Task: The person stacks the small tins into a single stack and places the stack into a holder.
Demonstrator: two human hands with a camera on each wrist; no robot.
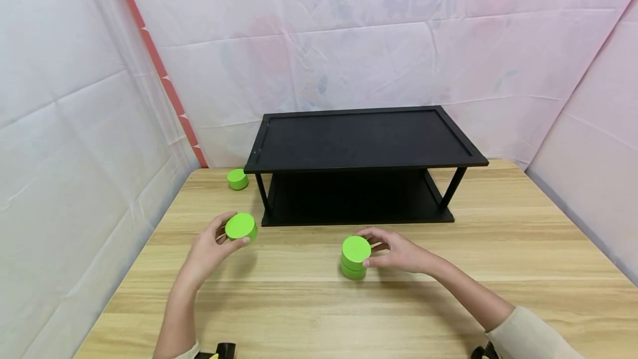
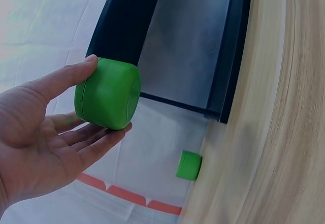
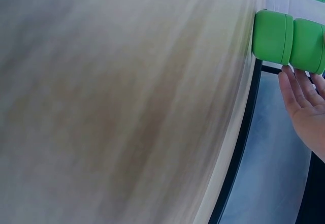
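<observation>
The left hand (image 1: 211, 245) pinches 1 green tub (image 1: 241, 227) and the right hand (image 1: 397, 251) pinches the top tub (image 1: 356, 250) in a stack (image 1: 354, 262) of 2, which a bump might topple.

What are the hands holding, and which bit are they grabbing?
The left hand holds a green tub by its round side. The right hand holds the upper tub of a green stack, also by its side.
</observation>
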